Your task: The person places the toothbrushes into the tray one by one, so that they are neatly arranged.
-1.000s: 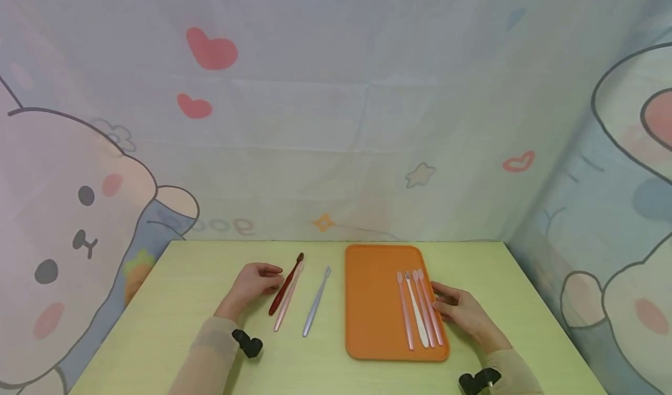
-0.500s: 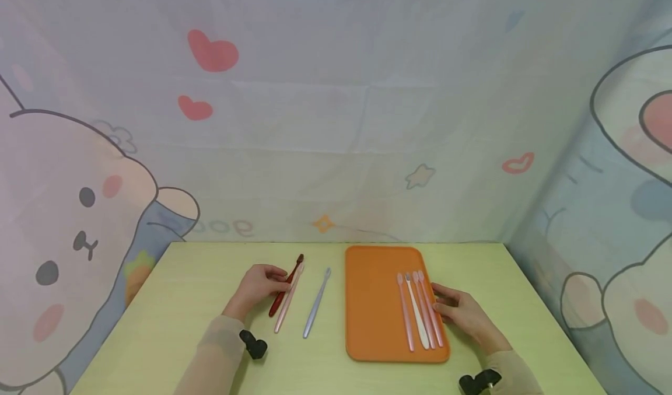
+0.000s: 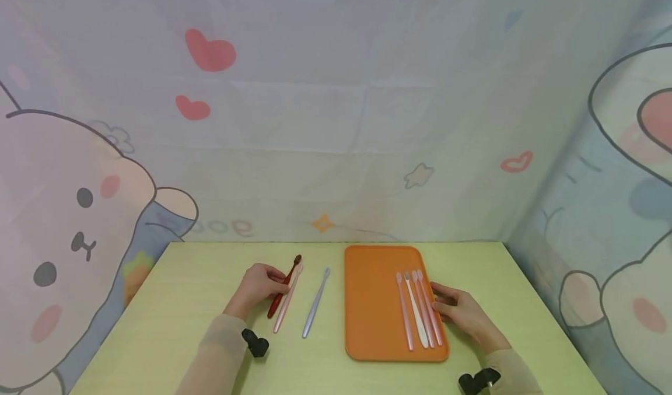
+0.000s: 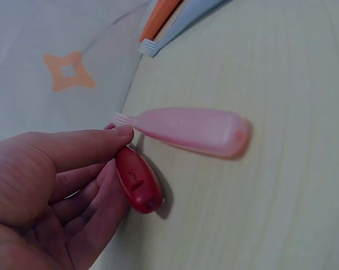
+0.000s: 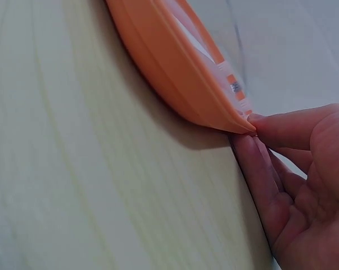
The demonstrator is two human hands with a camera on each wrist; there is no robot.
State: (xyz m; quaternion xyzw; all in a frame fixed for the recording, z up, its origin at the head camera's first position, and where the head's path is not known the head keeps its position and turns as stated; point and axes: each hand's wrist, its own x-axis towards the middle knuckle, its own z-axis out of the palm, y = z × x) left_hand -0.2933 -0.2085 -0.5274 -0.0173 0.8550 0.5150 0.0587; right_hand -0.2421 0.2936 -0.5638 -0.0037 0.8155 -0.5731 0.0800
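In the head view my left hand (image 3: 257, 284) pinches a dark red toothbrush (image 4: 140, 183) by its upper handle, the thumb on one side and the fingers on the other. Close beside it, on the table, lies a pink toothbrush (image 4: 191, 129), its head near my thumb tip. A light blue toothbrush (image 3: 315, 307) lies apart, farther right. My right hand (image 3: 462, 310) grips the right edge of an orange tray (image 3: 370, 301), thumb on the rim and fingers below it. On the tray's right side rest a white toothbrush (image 3: 417, 313) and three pink ones.
The pale yellow-green table (image 3: 157, 325) ends at a patterned cloth backdrop (image 3: 336, 121) behind and at both sides. Each wrist carries a small black camera mount, such as the left mount (image 3: 255, 343).
My left hand has moved slightly right, its thumb and fingers coming onto the red toothbrush, which has shifted a little. The right hand and tray have stayed put.
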